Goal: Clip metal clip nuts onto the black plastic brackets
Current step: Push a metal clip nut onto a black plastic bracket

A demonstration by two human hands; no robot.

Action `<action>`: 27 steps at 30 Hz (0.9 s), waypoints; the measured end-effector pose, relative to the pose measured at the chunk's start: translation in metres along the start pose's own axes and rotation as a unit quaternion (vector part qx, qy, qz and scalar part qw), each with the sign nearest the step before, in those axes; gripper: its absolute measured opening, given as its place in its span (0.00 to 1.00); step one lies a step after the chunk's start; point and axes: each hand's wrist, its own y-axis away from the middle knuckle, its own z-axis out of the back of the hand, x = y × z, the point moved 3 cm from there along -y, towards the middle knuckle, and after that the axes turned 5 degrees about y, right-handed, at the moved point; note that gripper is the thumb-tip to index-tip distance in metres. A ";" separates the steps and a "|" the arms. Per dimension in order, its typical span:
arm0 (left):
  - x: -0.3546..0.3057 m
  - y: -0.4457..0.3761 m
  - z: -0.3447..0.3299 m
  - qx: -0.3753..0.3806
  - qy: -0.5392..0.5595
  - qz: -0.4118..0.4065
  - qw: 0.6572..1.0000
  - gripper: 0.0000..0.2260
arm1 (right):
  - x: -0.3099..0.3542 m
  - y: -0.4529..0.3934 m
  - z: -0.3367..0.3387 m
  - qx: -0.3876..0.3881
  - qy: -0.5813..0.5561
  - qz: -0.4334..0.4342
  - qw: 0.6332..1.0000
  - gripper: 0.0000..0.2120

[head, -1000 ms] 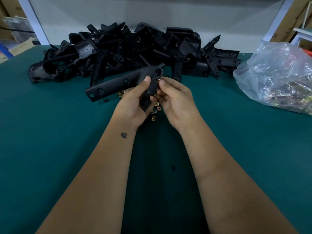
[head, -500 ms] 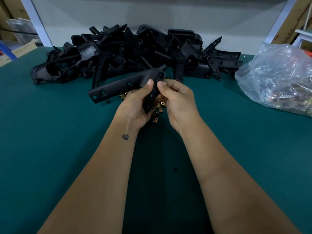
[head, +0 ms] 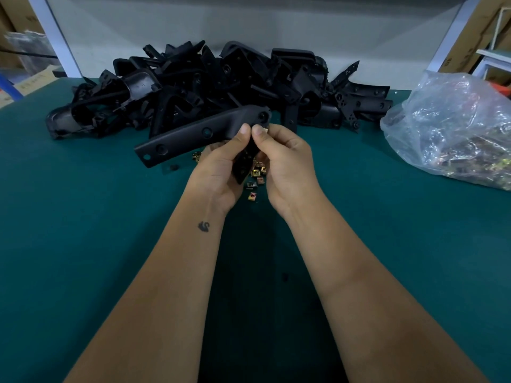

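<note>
Bracket, black and L-shaped, is held above the green table by both hands. The left hand is wrapped round its lower leg, thumb up at the corner. The right hand pinches a clip nut against that corner. Loose nuts are scattered beneath the hands. Farther back, a bracket pile is heaped; a plastic bag lies at the right.

The green table carries a pile of black plastic brackets at 12 o'clock, loose metal clip nuts near centre, and a clear plastic bag at 2 o'clock.
</note>
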 end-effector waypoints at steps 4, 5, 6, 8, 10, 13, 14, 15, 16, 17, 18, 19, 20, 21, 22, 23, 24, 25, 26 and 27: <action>0.005 -0.003 0.005 0.001 -0.010 0.021 1.000 0.30 | -0.004 -0.001 0.005 -0.029 0.069 0.017 0.997 0.03; 0.006 -0.005 0.008 -0.005 -0.013 0.026 1.000 0.28 | -0.006 -0.001 0.006 -0.036 0.089 0.023 0.995 0.03; 0.006 -0.007 0.010 -0.013 -0.014 0.030 0.999 0.24 | -0.008 -0.001 0.007 -0.046 0.110 0.031 0.992 0.03; 0.008 -0.010 0.013 -0.022 -0.016 0.035 0.999 0.18 | -0.009 -0.001 0.007 -0.074 0.152 0.053 0.984 0.02; 0.009 -0.012 0.014 -0.031 -0.018 0.031 0.999 0.18 | -0.009 0.000 0.006 -0.096 0.188 0.084 0.974 0.03; 0.010 -0.013 0.013 -0.038 -0.024 0.014 0.999 0.17 | -0.008 0.001 0.004 -0.110 0.192 0.089 0.971 0.06; 0.010 -0.014 0.012 -0.035 -0.034 0.008 0.999 0.14 | -0.009 0.001 0.002 -0.108 0.185 0.081 0.973 0.07; 0.011 -0.014 0.011 -0.028 -0.047 0.002 0.999 0.10 | -0.009 0.001 0.002 -0.109 0.181 0.075 0.975 0.09; 0.012 -0.014 0.009 -0.023 -0.055 -0.004 0.998 0.08 | -0.009 0.001 0.002 -0.114 0.179 0.072 0.975 0.10; 0.013 -0.013 0.008 -0.020 -0.058 -0.009 0.998 0.07 | -0.008 0.001 0.003 -0.123 0.179 0.073 0.973 0.11; 0.014 -0.012 0.006 -0.018 -0.055 -0.012 0.998 0.07 | -0.007 0.001 0.005 -0.132 0.185 0.078 0.971 0.11; 0.015 -0.012 0.005 -0.017 -0.052 -0.014 0.998 0.08 | -0.006 0.000 0.007 -0.142 0.201 0.089 0.965 0.11; 0.015 -0.011 0.004 -0.016 -0.051 -0.014 0.998 0.08 | -0.005 0.001 0.009 -0.152 0.233 0.106 0.955 0.13; 0.016 -0.010 0.003 -0.016 -0.052 -0.010 0.998 0.08 | -0.003 0.001 0.010 -0.165 0.271 0.128 0.940 0.15; 0.017 -0.010 0.001 -0.015 -0.052 -0.003 0.999 0.08 | -0.002 0.002 0.011 -0.178 0.306 0.154 0.922 0.17; 0.018 -0.009 0.000 -0.013 -0.048 0.006 0.999 0.08 | 0.001 0.003 0.011 -0.189 0.329 0.178 0.908 0.18; 0.019 -0.008 -0.001 -0.012 -0.038 0.015 0.999 0.08 | 0.003 0.004 0.011 -0.194 0.339 0.196 0.899 0.18; 0.020 -0.008 -0.002 -0.011 -0.026 0.023 0.999 0.09 | 0.005 0.004 0.010 -0.194 0.345 0.209 0.894 0.18; 0.020 -0.007 -0.002 -0.012 -0.015 0.030 0.999 0.10 | 0.006 0.002 0.010 -0.186 0.349 0.215 0.893 0.16; 0.019 -0.007 -0.001 -0.012 -0.008 0.035 0.999 0.11 | 0.006 0.002 0.008 -0.170 0.353 0.214 0.895 0.15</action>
